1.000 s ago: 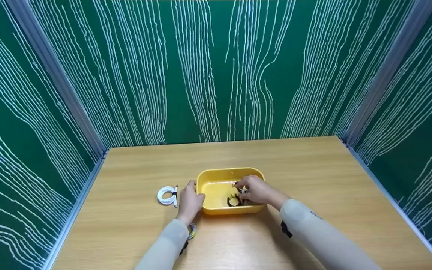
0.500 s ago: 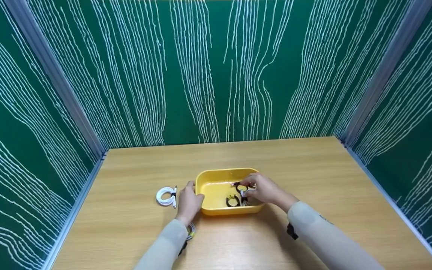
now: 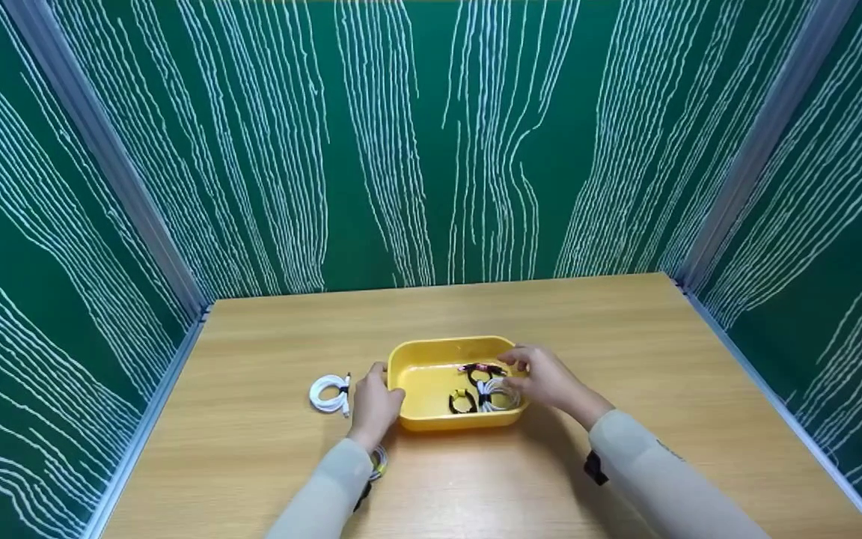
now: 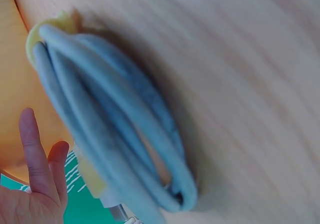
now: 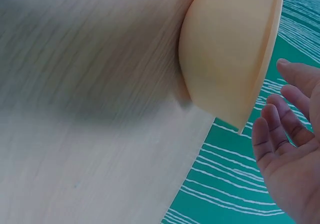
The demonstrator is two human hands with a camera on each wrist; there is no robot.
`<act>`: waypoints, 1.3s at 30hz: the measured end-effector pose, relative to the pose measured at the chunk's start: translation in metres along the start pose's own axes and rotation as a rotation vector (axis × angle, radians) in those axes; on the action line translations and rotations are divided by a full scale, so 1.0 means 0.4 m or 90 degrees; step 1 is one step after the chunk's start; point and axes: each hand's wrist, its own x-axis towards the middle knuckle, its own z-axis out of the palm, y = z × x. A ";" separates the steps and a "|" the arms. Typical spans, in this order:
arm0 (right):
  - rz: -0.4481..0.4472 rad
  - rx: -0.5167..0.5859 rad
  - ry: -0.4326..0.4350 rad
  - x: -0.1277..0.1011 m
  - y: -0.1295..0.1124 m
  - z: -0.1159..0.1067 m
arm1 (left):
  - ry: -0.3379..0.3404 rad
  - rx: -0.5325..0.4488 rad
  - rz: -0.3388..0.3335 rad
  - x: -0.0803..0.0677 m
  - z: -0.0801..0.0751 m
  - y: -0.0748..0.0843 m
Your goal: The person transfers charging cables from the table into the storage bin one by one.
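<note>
Your left hand (image 3: 373, 404) braces yellow tub (image 3: 431, 421) at left wall, fingers relaxed. Right hand (image 3: 547, 378) open, empty, at right rim; coiled cables (image 3: 485, 389) inside. Risk: fingers snag coil, drag cable out.

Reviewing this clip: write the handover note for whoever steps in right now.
Left hand: open, resting against the yellow tub's left end.
Right hand: open, no grip, at the tub's right rim.
In the tub: black coiled cable, white coiled cable, one dark cable behind.
Still on the table: white coiled cable left of the tub, another coil under the left wrist.
</note>
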 end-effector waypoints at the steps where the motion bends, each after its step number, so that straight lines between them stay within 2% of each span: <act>1: 0.006 0.004 0.006 -0.001 0.003 -0.002 | 0.000 -0.002 -0.001 0.003 0.004 -0.006; 6: 0.030 0.012 0.025 -0.007 0.023 -0.010 | 0.002 -0.012 -0.006 0.006 0.009 -0.015; 12: 0.050 0.031 0.042 -0.014 0.046 -0.018 | 0.016 -0.030 0.012 -0.016 -0.017 0.027; 17: 0.065 0.035 0.054 -0.016 0.066 -0.015 | 0.009 -0.039 0.013 -0.032 -0.042 0.063; 22: 0.087 0.054 0.055 -0.016 0.084 -0.007 | -0.013 -0.051 -0.018 -0.056 -0.079 0.124; 24: 0.088 0.063 0.057 -0.017 0.092 -0.004 | -0.019 -0.056 -0.028 -0.059 -0.081 0.131; 31: 0.071 0.112 0.078 -0.024 0.108 0.015 | 0.003 -0.011 -0.009 -0.009 -0.007 0.016; 35: 0.080 0.133 0.092 -0.026 0.108 0.026 | 0.003 -0.029 -0.009 0.002 0.009 -0.010; 39: 0.106 0.166 0.104 -0.025 0.107 0.042 | -0.011 -0.035 -0.025 0.003 0.005 -0.005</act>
